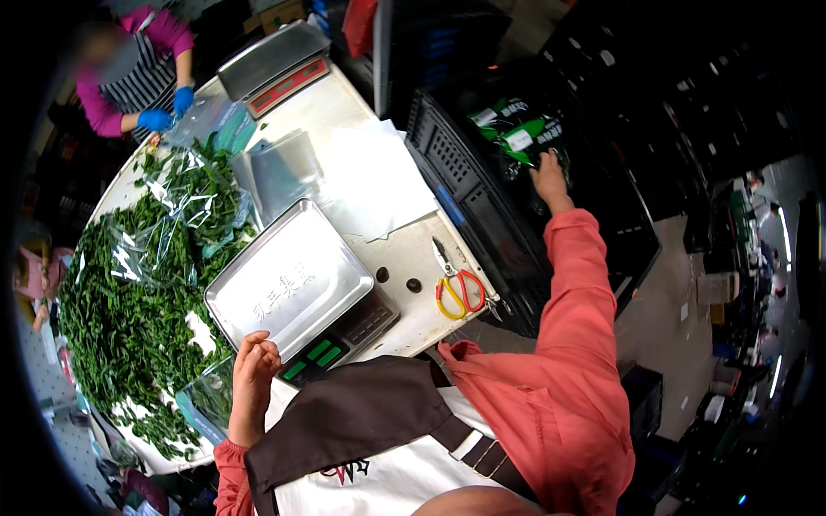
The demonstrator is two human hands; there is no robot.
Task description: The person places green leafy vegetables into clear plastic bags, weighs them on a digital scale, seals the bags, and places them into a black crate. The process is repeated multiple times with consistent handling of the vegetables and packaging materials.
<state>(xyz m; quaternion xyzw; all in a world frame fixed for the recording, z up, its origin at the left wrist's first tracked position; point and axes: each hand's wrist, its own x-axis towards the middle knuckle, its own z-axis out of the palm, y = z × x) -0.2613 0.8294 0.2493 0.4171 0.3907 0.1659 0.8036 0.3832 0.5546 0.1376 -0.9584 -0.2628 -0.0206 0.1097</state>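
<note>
My right hand reaches into a black plastic crate on the right. Its fingers are spread against the edge of dark bags with green patches and white labels. I see no firm grip on them. My left hand is raised beside the near-left corner of a digital scale, fingers loosely bent, with nothing visible in it. The scale's metal pan is bare, and its green displays face me. Below my left hand, a clear plastic bag lies by the table's edge.
Loose leafy greens cover the table's left side, with a clear bag of greens on them. Red-and-yellow-handled snips lie near the table corner, beyond white sheets. A co-worker's blue-gloved hands handle plastic near a second scale.
</note>
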